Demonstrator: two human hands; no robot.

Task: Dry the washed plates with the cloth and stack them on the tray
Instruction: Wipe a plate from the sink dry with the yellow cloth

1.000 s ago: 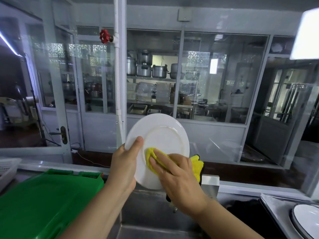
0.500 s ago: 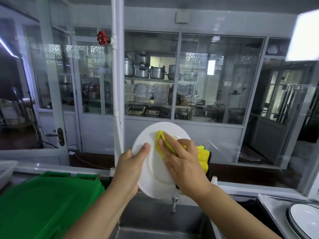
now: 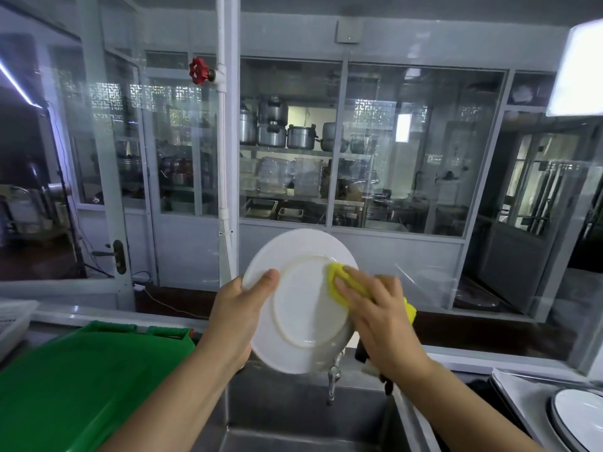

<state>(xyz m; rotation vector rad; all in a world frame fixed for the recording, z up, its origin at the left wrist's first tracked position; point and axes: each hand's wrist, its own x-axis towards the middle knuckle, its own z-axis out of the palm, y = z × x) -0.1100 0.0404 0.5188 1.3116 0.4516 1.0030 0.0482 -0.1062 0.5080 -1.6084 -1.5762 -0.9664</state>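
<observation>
Glazed partitions fill the upper and middle frame, showing shelves of metal pots (image 3: pixel 272 125) and clear containers beyond. At lower left lies a large green lid (image 3: pixel 81 386). At lower centre is a steel sink (image 3: pixel 293 419), with a tap (image 3: pixel 332 380) hanging just under the plate.

At lower right, a metal tray (image 3: pixel 522 406) carries a white plate with a dark rim (image 3: pixel 580 415), cut by the frame edge. Whether it is a single plate or a stack cannot be told.

At centre, a white plate (image 3: pixel 303 321) is held on edge above the sink, its concave face toward the camera.

The left hand (image 3: pixel 238 314) grips the plate's left rim, thumb laid across the front and fingers hidden behind.

The right hand (image 3: pixel 381 314) presses a yellow cloth (image 3: pixel 339 282) against the upper right of the plate's well. Its fingers are extended flat over the cloth, and the rest of the cloth shows behind the hand.

Judged progress: at least one plate appears already set on the tray, and the plate in hand is mid-wipe. Remaining, by estimate, are the rest of this face, possibly the back, and placement on the tray. No further washed plates are visible, so the number left cannot be told.
</observation>
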